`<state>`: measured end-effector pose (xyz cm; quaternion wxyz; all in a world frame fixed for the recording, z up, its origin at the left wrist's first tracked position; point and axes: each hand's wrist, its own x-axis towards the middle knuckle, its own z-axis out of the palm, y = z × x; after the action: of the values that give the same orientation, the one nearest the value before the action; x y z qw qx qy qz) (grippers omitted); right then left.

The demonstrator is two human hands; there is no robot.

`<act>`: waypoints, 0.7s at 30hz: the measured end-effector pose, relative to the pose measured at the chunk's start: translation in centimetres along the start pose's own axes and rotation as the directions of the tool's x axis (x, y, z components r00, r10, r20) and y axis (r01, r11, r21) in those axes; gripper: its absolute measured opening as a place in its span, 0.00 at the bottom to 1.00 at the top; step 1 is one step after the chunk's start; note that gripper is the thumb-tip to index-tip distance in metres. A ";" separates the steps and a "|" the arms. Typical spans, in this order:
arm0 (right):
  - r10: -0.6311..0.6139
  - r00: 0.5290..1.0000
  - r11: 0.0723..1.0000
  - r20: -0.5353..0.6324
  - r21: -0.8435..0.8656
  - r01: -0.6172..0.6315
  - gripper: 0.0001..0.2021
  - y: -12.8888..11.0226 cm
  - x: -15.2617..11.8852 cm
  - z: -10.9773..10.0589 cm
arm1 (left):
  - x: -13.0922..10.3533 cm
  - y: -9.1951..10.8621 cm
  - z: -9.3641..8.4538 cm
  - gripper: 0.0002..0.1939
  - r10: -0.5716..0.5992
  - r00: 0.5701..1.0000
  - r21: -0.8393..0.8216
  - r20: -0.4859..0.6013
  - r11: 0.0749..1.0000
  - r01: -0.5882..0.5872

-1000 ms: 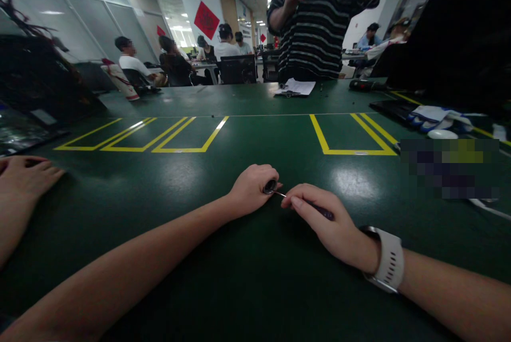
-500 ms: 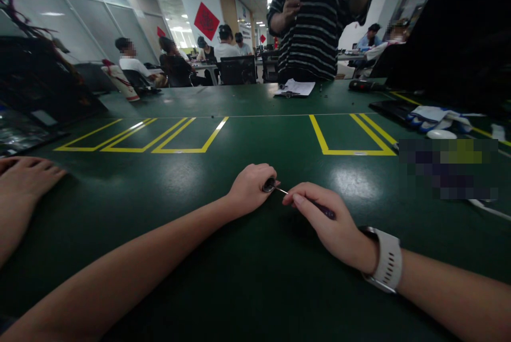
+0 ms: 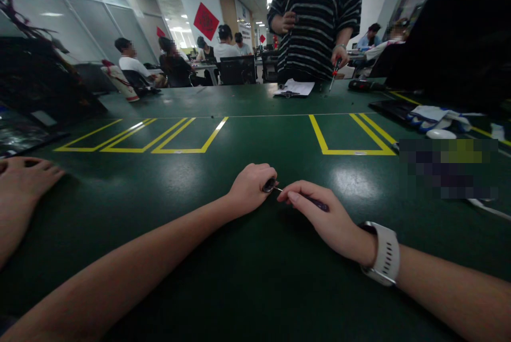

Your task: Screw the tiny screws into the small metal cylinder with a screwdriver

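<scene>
My left hand (image 3: 252, 187) is wrapped round a small dark cylindrical part (image 3: 269, 185), whose round open end faces right. In my right hand (image 3: 315, 209) is a screwdriver with a dark purple handle (image 3: 317, 203). Its thin metal shaft points left, and the tip reaches the opening of the cylindrical part; how far it goes inside cannot be seen. Both hands are low over the green table (image 3: 239, 278), and a pale watch (image 3: 384, 254) is on my right wrist.
Yellow tape outlines (image 3: 179, 151) mark the table. Across it a person in a striped top (image 3: 315, 22) holds a red screwdriver (image 3: 334, 71) near a clipboard (image 3: 295, 88). Another person's hand (image 3: 32, 177) rests at left. Gloves (image 3: 439, 117) lie at right.
My right hand and its screwdriver have shifted slightly left, closer to the cylindrical part. The person opposite has lowered one hand, and a red screwdriver shows in it.
</scene>
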<state>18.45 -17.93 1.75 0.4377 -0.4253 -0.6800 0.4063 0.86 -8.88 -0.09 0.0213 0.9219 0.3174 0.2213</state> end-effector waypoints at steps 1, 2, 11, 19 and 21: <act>0.004 1.000 1.000 -0.004 0.006 -0.004 0.10 0.0 0.0 -0.1 | 0.0 0.0 0.0 0.05 -0.005 1.000 0.011 0.004 1.000 0.005; 0.006 1.000 1.000 -0.014 0.011 -0.005 0.10 0.0 0.0 -0.1 | 0.0 0.0 -0.1 0.05 -0.015 1.000 0.022 0.008 1.000 0.015; 0.021 0.993 0.999 -0.117 0.036 -0.017 0.12 0.1 0.0 -0.3 | 0.1 0.2 -0.3 0.04 -0.112 0.993 0.038 0.036 0.993 0.111; 0.156 0.983 0.986 -0.094 0.078 -0.149 0.12 0.3 0.3 -0.2 | 0.2 0.2 -0.2 0.04 -0.200 0.979 0.043 0.027 0.979 0.199; 0.185 0.978 0.980 -0.094 0.085 -0.178 0.12 0.4 0.5 -0.2 | 0.3 0.1 -0.2 0.04 -0.215 0.976 0.030 0.033 0.976 0.214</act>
<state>18.64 -17.34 1.58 0.4486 -0.4888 -0.5993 0.4480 1.03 -8.86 0.25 0.0385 0.8863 0.4174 0.1968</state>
